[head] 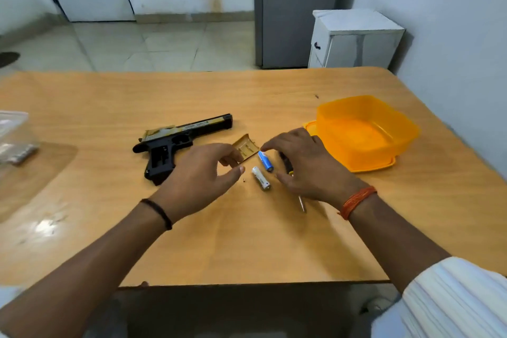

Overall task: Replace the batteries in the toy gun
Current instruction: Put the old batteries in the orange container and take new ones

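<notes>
Both hands are hovering loosely spread, holding nothing: left hand (201, 173) nearing the cover (245, 149), right hand (307, 164) reaching over two batteries (262, 171) lying ready beside the opened toy gun (175, 143).

We see a wooden table (109, 96) with a black toy gun (175, 143) lying on its side, a gold battery cover (246, 147), a blue battery (265, 161), a white battery (261, 178), a screwdriver (301, 202), an orange container (365, 132) and, far left, a clear box (13, 137).
</notes>
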